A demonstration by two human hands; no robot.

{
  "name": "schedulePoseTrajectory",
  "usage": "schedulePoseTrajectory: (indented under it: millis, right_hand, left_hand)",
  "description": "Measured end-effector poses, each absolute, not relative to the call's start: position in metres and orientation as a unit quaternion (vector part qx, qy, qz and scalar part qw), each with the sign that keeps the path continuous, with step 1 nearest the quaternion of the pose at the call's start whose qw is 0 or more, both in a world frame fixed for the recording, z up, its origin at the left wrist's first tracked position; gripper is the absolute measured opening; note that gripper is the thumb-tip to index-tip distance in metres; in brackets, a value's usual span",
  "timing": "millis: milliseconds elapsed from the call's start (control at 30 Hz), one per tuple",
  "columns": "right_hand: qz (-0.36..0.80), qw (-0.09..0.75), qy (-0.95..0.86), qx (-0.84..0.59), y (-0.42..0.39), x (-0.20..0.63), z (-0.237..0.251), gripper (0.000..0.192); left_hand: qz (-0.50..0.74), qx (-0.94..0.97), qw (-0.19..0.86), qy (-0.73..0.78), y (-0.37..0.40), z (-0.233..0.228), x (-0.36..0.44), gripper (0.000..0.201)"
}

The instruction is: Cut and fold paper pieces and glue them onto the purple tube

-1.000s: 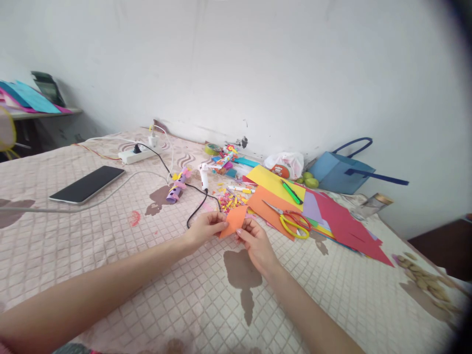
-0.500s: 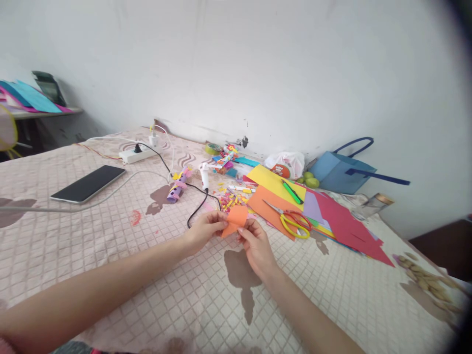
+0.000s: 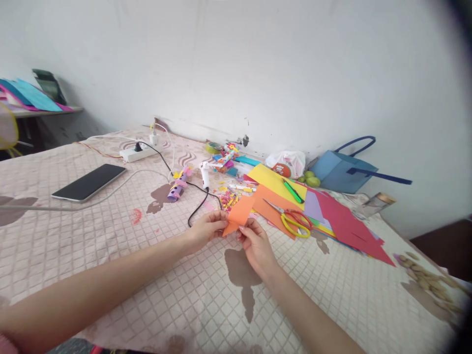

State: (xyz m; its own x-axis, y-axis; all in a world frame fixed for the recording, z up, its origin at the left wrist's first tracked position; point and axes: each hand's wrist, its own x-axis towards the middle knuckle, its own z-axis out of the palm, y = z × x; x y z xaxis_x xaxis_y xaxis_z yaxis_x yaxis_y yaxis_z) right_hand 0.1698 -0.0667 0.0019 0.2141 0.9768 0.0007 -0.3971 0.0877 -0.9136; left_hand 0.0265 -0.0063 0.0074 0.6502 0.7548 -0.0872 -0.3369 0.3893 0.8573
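Pinching a small orange paper piece [image 3: 239, 214] between us, our left hand [image 3: 204, 230] grips its lower left corner and our right hand [image 3: 255, 242] its bottom edge, above the pink quilted bedcover [image 3: 110, 231]. Its lower edge hides behind our fingertips, so any fold is hard to judge. Compared with a second ago, it stands flatter and taller. Just beyond lie yellow-handled scissors [image 3: 293, 221] on coloured paper sheets [image 3: 332, 216]; a black cable [image 3: 197, 209] loops close by.

Quilted bed [image 3: 110, 236] bears phone [image 3: 88, 182], scissors [image 3: 295, 222], paper sheets [image 3: 332, 216].
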Motion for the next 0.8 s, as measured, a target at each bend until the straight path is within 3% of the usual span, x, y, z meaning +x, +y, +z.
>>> schedulePoseTrajectory:
  millis: [300, 567, 800]
  right_hand:
    - [0.533, 0.650, -0.341, -0.421, -0.0660, 0.1706, 0.0012, 0.012]
    - [0.534, 0.644, -0.345, -0.425, -0.0669, 0.1689, -0.0007, 0.009]
    - [0.486, 0.649, -0.396, -0.431, -0.0676, 0.1702, -0.0005, 0.006]
  left_hand:
    - [0.309, 0.468, 0.790, 0.247, -0.0070, 0.0073, 0.0274, 0.030]
    - [0.335, 0.501, 0.748, 0.278, -0.0052, 0.0052, 0.0271, 0.023]
    - [0.337, 0.468, 0.772, 0.269, -0.0047, 0.0074, 0.0282, 0.016]
